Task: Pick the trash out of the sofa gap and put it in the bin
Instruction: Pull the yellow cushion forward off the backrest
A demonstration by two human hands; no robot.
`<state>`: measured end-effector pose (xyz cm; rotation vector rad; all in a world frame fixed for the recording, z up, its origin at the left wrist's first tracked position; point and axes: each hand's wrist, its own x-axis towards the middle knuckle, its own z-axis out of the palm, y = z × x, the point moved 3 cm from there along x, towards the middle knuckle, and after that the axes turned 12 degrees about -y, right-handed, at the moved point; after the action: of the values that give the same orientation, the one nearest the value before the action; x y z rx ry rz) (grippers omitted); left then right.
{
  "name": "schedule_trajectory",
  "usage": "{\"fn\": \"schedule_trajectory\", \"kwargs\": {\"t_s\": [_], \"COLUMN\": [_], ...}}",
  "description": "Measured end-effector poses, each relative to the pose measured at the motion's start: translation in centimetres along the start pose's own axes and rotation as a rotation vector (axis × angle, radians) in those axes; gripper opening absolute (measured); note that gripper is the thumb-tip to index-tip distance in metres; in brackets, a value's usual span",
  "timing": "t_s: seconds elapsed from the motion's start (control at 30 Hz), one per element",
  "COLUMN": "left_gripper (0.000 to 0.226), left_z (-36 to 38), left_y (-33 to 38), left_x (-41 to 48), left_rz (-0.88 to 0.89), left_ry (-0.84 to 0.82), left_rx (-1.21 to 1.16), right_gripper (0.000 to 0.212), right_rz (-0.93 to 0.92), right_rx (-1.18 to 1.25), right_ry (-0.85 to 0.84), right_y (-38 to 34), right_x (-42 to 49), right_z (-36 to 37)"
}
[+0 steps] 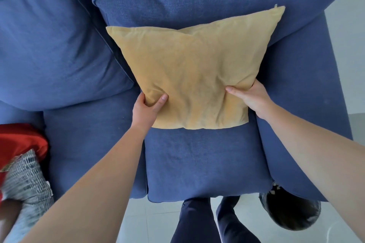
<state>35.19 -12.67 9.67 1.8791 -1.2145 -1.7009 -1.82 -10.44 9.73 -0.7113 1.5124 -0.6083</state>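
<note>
Gripping the yellow cushion (189, 77) by its two near corners, the left hand (147, 109) pinches one with thumb on top and the right hand (250, 97) clamps the other. The cushion leans tilted against the blue sofa (197, 163) backrest, one corner pointing up and right; it is roughly square, with no clear long axis. No trash shows. A bin (290, 209) with a dark liner stands on the floor just beside the sofa's front right corner; its contents cannot be told. Red and grey patterned cushions (23, 163) lie at the left.
</note>
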Motion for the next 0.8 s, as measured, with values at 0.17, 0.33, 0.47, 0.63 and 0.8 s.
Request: {"fn": "schedule_trajectory", "kwargs": {"t_s": [0.17, 0.33, 0.47, 0.63, 0.8], "left_gripper": [0.066, 0.068, 0.078, 0.092, 0.084], "left_z": [1.1, 2.5, 4.1, 5.6, 6.1], "left_y": [-0.7, -3.9, -7.8, -12.2, -14.2], "left_x": [-4.2, -9.6, -13.4, -16.2, -16.6], "left_rz": [0.001, -0.098, -0.199, -0.294, -0.290], "left_ry": [0.044, 0.096, 0.097, 0.099, 0.120], "left_rx": [-0.037, -0.096, -0.082, -0.051, -0.031], "right_gripper": [0.070, 0.054, 0.042, 0.034, 0.039], "right_rz": [-0.050, 0.000, 0.093, 0.156, 0.167], "right_rx": [-0.025, -0.040, -0.077, -0.088, -0.070], "right_ry": [0.000, -0.048, -0.082, -0.105, -0.088], "right_y": [0.6, 2.9, 6.8, 11.6, 13.7], "right_x": [-3.3, -7.8, -11.0, -13.9, -14.4], "right_z": [-0.2, 0.4, 1.0, 1.8, 2.1]}}
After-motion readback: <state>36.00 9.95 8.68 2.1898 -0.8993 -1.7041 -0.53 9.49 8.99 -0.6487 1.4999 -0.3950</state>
